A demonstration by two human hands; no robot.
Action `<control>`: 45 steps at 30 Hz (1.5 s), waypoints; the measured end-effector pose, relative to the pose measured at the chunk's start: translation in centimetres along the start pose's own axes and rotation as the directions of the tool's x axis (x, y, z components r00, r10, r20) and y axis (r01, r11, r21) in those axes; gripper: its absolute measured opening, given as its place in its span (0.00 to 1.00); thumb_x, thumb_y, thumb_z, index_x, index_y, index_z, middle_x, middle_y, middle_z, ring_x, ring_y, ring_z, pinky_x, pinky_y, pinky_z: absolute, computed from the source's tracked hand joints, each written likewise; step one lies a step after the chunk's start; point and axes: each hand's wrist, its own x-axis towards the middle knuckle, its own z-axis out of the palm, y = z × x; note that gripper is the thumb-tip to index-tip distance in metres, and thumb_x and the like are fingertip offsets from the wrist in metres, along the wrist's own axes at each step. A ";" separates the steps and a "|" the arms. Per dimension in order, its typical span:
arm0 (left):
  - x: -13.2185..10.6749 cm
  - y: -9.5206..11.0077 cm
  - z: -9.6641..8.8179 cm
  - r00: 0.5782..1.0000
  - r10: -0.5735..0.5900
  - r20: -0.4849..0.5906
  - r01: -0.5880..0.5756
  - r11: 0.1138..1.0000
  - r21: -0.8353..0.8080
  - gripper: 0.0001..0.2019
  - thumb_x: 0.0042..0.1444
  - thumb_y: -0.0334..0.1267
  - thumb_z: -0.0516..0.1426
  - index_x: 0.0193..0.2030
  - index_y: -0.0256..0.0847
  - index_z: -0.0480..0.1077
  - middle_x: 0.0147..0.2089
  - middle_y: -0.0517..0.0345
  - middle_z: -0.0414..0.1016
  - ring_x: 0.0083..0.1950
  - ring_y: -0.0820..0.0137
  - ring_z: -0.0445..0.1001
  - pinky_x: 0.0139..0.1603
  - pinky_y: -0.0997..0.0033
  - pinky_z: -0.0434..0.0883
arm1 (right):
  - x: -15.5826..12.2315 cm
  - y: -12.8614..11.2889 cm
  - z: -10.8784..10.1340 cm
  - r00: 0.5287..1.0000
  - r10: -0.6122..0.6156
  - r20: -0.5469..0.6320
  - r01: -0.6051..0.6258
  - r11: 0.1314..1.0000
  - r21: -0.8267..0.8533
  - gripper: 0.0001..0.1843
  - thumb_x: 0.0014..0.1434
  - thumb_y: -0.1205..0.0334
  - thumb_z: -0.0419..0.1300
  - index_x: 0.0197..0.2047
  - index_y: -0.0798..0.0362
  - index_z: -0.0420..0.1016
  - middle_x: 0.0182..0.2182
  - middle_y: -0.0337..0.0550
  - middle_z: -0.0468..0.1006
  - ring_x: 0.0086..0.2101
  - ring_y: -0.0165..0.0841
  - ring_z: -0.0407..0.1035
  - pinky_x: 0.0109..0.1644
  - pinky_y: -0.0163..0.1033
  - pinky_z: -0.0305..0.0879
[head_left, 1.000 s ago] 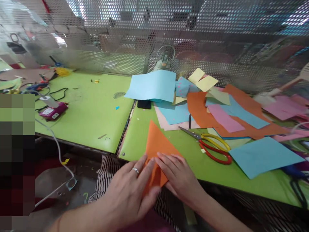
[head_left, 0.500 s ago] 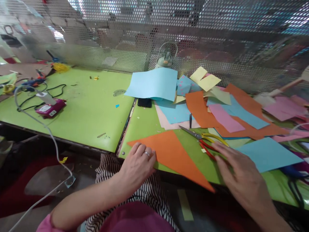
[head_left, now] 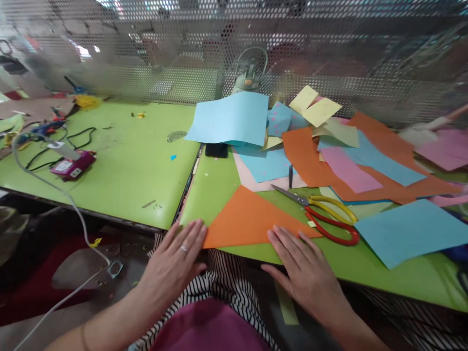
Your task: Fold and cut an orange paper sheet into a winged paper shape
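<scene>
The orange paper triangle (head_left: 248, 219) lies flat at the desk's (head_left: 214, 187) near edge, its long side running left-right and its apex pointing away. The left hand (head_left: 175, 258) and right hand (head_left: 307, 273) press its ends with flat, spread fingers.

Between the left hand (head_left: 175, 261) and the right hand (head_left: 307, 275) lies an orange paper triangle (head_left: 248, 219) on a lime-green tabletop (head_left: 127, 161). The left hand wears a silver ring (head_left: 184, 249). Just right of the right hand, the scissors (head_left: 306, 201) have one yellow and one red handle. Beyond them lie a light blue sheet (head_left: 413, 231) and a heap of orange, pink, pale yellow and blue papers (head_left: 347, 156). Below the hands shows black-and-white striped cloth (head_left: 228, 275) beside magenta cloth (head_left: 208, 326).
</scene>
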 end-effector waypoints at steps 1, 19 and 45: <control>-1.0 -0.5 -0.7 0.997 -0.075 -0.014 0.075 0.997 0.029 0.31 0.66 0.44 0.50 0.72 0.35 0.46 0.70 0.47 0.58 0.71 0.58 0.54 0.71 0.49 0.51 | 0.1 0.1 0.0 1.000 -0.007 -0.013 0.007 1.000 -0.001 0.44 0.61 0.52 0.59 0.72 0.57 0.42 0.54 0.56 0.75 0.51 0.46 0.72 0.55 0.53 0.63; 2.4 0.9 0.7 0.960 0.173 -0.220 -0.222 0.950 -0.221 0.13 0.66 0.33 0.52 0.56 0.39 0.68 0.55 0.53 0.76 0.51 0.66 0.73 0.50 0.64 0.68 | 1.6 -2.4 -1.7 0.982 0.168 -0.081 -0.145 0.962 0.233 0.09 0.64 0.66 0.56 0.43 0.46 0.77 0.38 0.37 0.84 0.36 0.32 0.75 0.46 0.44 0.58; 6.2 0.1 -1.0 0.994 -0.106 0.031 0.108 0.885 -0.453 0.11 0.67 0.38 0.50 0.35 0.38 0.69 0.35 0.54 0.74 0.36 0.65 0.69 0.38 0.62 0.66 | 4.9 0.0 -1.6 0.906 0.281 0.315 -0.382 0.865 0.326 0.16 0.67 0.52 0.50 0.31 0.49 0.68 0.30 0.39 0.76 0.33 0.33 0.69 0.41 0.42 0.56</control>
